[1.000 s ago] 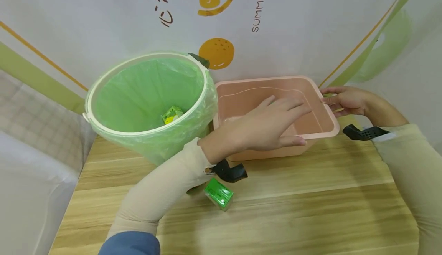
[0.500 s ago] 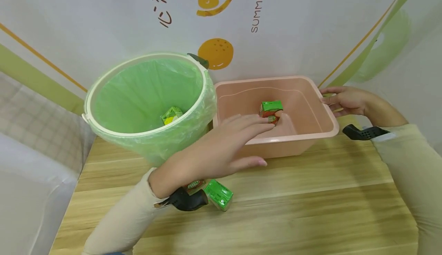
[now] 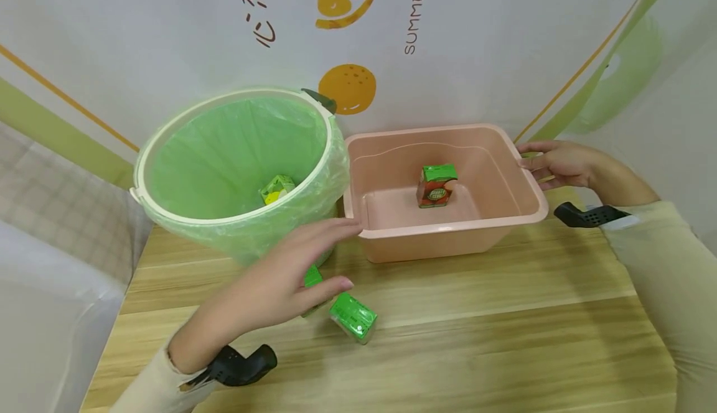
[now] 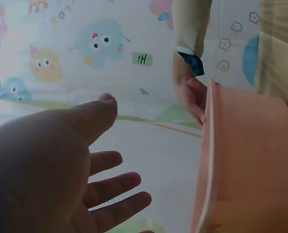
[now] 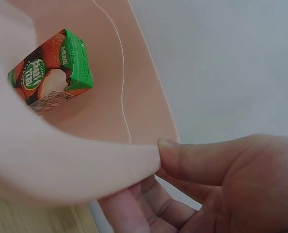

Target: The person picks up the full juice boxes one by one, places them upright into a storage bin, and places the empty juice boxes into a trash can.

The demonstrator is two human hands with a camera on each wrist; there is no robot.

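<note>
My right hand (image 3: pixel 568 165) pinches the right rim of the pink plastic basin (image 3: pixel 448 230), thumb on one side and fingers below in the right wrist view. Inside the basin stands a red juice carton (image 3: pixel 435 193) with a green top and fruit printed on its side (image 5: pixel 52 73). My left hand (image 3: pixel 269 282) is in the air left of the basin, fingers extended and thumb apart, holding nothing. Just past its thumb sits a green-topped carton (image 3: pixel 354 317) on the table. Another green-topped carton (image 3: pixel 312 276) is partly hidden behind the hand.
A round bin (image 3: pixel 246 217) lined with a green bag stands left of the basin, with a green and yellow box (image 3: pixel 277 188) inside. Both containers stand on the wooden table (image 3: pixel 504 338), near a printed white curtain (image 3: pixel 476 40) behind.
My left hand has withdrawn from over the basin, down and left towards the cartons on the table. The red carton in the basin has come into view. My right hand stays at the rim.
</note>
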